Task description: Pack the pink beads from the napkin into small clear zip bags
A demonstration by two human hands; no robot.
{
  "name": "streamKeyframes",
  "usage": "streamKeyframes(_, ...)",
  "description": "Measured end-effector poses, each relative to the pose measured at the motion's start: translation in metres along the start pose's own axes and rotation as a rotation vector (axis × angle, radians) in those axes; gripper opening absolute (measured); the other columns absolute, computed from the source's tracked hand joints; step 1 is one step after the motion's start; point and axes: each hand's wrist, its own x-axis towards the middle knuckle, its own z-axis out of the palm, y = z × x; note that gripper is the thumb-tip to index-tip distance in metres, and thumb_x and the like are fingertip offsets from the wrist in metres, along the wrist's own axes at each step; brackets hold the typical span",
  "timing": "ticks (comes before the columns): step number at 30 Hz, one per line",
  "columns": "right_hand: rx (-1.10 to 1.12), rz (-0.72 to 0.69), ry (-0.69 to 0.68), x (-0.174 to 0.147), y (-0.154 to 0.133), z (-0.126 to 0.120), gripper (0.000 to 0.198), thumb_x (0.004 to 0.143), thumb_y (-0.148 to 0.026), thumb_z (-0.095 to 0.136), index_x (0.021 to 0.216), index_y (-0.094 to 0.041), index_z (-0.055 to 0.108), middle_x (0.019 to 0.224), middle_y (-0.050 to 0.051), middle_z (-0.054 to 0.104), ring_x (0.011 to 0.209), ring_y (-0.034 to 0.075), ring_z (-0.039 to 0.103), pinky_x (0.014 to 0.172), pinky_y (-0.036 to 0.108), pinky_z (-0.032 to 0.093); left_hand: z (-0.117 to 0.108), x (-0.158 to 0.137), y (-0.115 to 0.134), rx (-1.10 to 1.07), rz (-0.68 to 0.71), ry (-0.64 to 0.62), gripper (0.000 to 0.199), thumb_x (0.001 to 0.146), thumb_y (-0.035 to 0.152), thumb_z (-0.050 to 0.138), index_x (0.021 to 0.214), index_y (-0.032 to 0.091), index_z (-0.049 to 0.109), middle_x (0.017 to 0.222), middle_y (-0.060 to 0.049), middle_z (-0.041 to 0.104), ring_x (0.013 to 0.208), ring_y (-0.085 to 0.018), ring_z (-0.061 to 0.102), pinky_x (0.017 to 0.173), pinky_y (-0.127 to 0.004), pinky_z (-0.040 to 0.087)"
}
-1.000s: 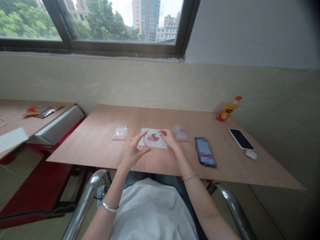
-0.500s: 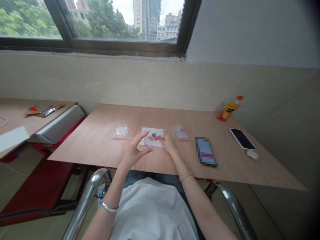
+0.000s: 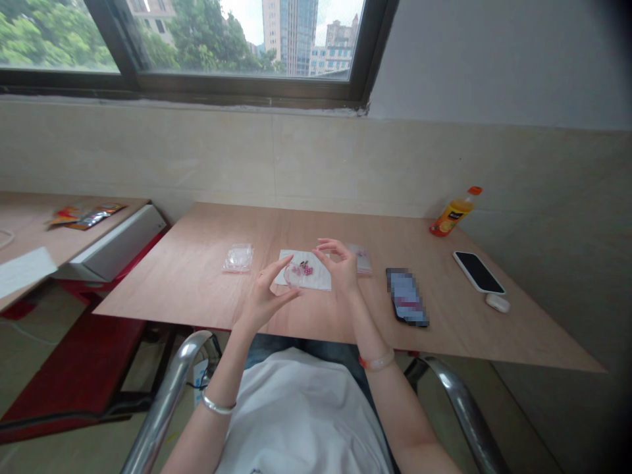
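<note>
My left hand (image 3: 264, 293) is curved, thumb and forefinger wide apart, around a thin clear loop (image 3: 286, 275) that looks like cord. Small pink beads (image 3: 306, 268) and some paler ones lie by its fingers, on a white sheet (image 3: 322, 281). Over the sheet's right edge, my right hand (image 3: 342, 264) is raised with thumb and forefinger pinched together; anything between those tips is too small to make out. A clear packet (image 3: 364, 261) lies just behind the right hand, partly hidden by it. To the left is another clear packet (image 3: 239, 258) with a coiled clear content.
On the wooden table (image 3: 237, 220) to the right lie a blurred-screen phone (image 3: 407, 297), a white phone (image 3: 478, 272) and a small white case (image 3: 498, 303). An orange drink bottle (image 3: 451, 215) stands near the wall. Shiny wrappers (image 3: 91, 216) lie on the left-hand table.
My right hand has lifted off the beads and moved right and up, its fingers now pinched. The left hand has barely moved.
</note>
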Motion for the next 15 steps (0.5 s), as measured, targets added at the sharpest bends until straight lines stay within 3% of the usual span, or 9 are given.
streamKeyframes(4,0.12,-0.119,-0.27,0.002,-0.055,-0.016,0.008,0.075,-0.032,0.074,0.08,-0.025,0.072,0.11,0.003,0.068,0.113,0.021,0.058,0.101,0.04,0.041,0.003,0.001,0.002,-0.003,0.015,0.023,0.062,0.076,0.039,0.074,0.132,0.028,0.05,0.13,-0.009,0.06,0.122,-0.027,0.055,0.103,-0.046,0.044)
streamKeyframes(8,0.107,-0.124,-0.428,-0.004,-0.066,-0.017,0.009,0.077,-0.03,0.073,0.086,-0.029,0.075,0.117,0.003,0.066,0.117,0.021,0.056,0.103,0.04,0.04,0.005,0.001,0.004,-0.003,0.021,0.02,0.06,0.076,0.039,0.073,0.13,0.027,0.051,0.128,-0.008,0.061,0.118,-0.026,0.058,0.1,-0.043,0.047)
streamKeyframes(11,0.091,-0.107,-0.463,-0.007,-0.059,-0.013,0.019,0.079,-0.031,0.072,0.097,-0.03,0.074,0.123,0.004,0.063,0.118,0.021,0.055,0.103,0.039,0.041,0.005,0.0,0.003,-0.013,0.027,0.022,0.057,0.077,0.039,0.072,0.129,0.026,0.052,0.126,-0.008,0.063,0.116,-0.025,0.059,0.099,-0.043,0.048)
streamKeyframes(15,0.15,-0.089,-0.376,-0.006,-0.052,-0.011,0.021,0.08,-0.033,0.07,0.1,-0.028,0.073,0.118,0.005,0.065,0.115,0.021,0.057,0.098,0.037,0.045,0.003,-0.001,0.004,-0.006,0.004,0.01,0.058,0.077,0.038,0.072,0.129,0.027,0.052,0.127,-0.008,0.062,0.117,-0.025,0.058,0.1,-0.043,0.047)
